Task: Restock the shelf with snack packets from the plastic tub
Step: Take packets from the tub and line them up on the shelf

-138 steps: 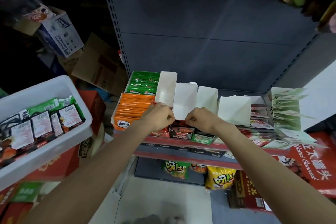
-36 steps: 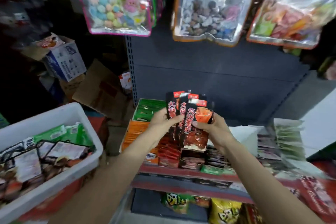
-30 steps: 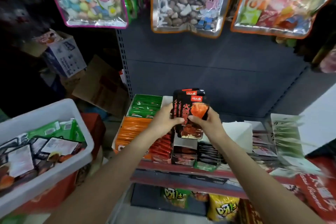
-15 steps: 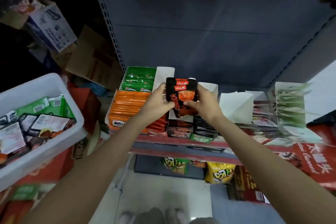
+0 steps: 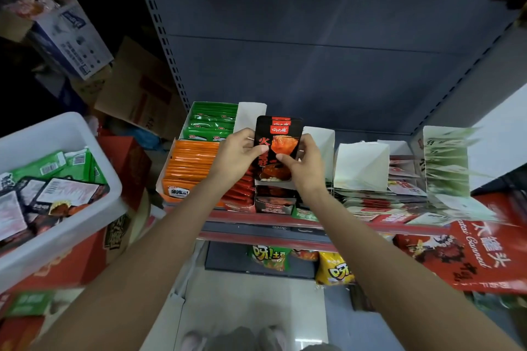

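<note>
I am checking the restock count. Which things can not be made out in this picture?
- Number of black packets held: head view, the front packet covers those behind.
- Their lower edge and the slot below: hidden by the left hand and right hand.
- White tub: cut off by the left edge.
- Packets at right: blurred, print unreadable.

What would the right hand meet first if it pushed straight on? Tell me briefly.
Probably the stack of black packets the right hand already holds with the left hand; beyond them, likely the white divider, then the grey back panel. Depth is unclear.
</note>
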